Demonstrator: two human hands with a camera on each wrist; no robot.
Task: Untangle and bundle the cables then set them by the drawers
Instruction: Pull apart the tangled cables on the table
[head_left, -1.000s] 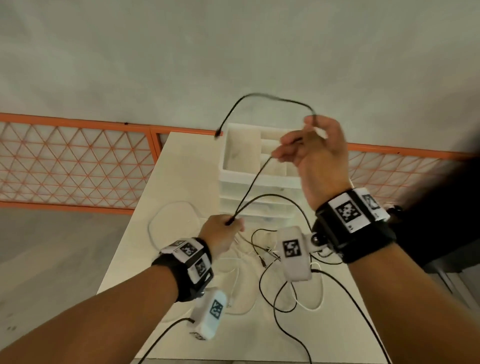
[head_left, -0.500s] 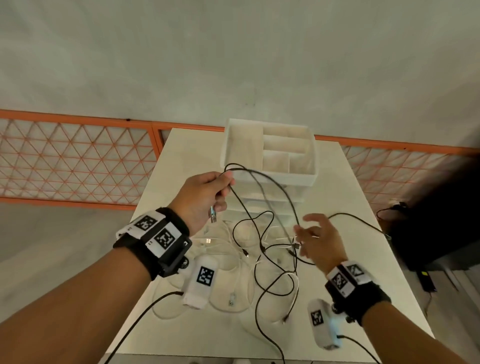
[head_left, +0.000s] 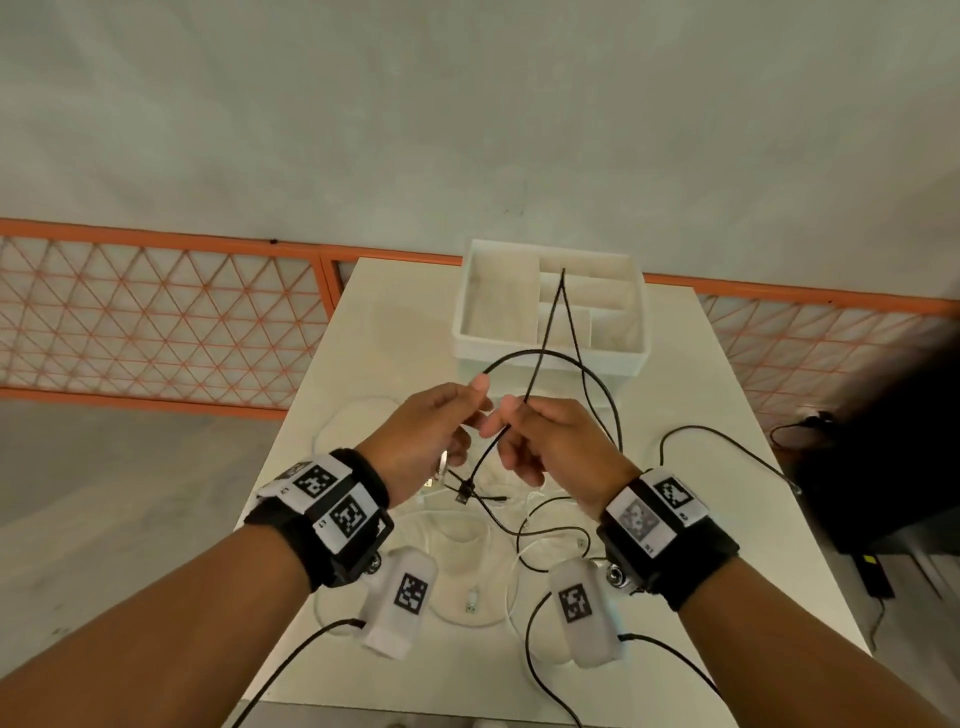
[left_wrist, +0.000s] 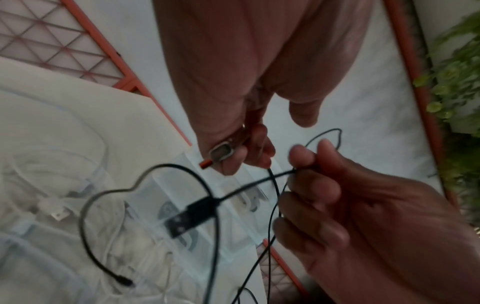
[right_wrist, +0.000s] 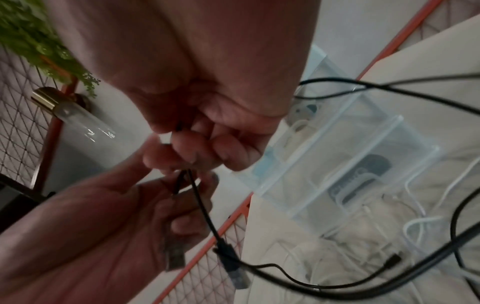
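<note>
Both the left hand (head_left: 431, 431) and right hand (head_left: 550, 441) pinch the thin black cable (head_left: 550, 358), probably limp and light, best gripped near its plug (head_left: 464, 491).

From the head camera I look forward and down from above the forearms, taking in the white surface (head_left: 374, 322), the drawers (head_left: 550, 358) at its far edge and the wall behind. The left wrist camera sits very close under the left hand (left_wrist: 233, 82), facing along its fingers toward the drawers (left_wrist: 207, 205); the right wrist camera does likewise under the right hand (right_wrist: 194, 72). All three views share the black cable (head_left: 540, 374) (left_wrist: 244, 189) (right_wrist: 205, 214), both hands and the drawers (right_wrist: 350, 164).
</note>
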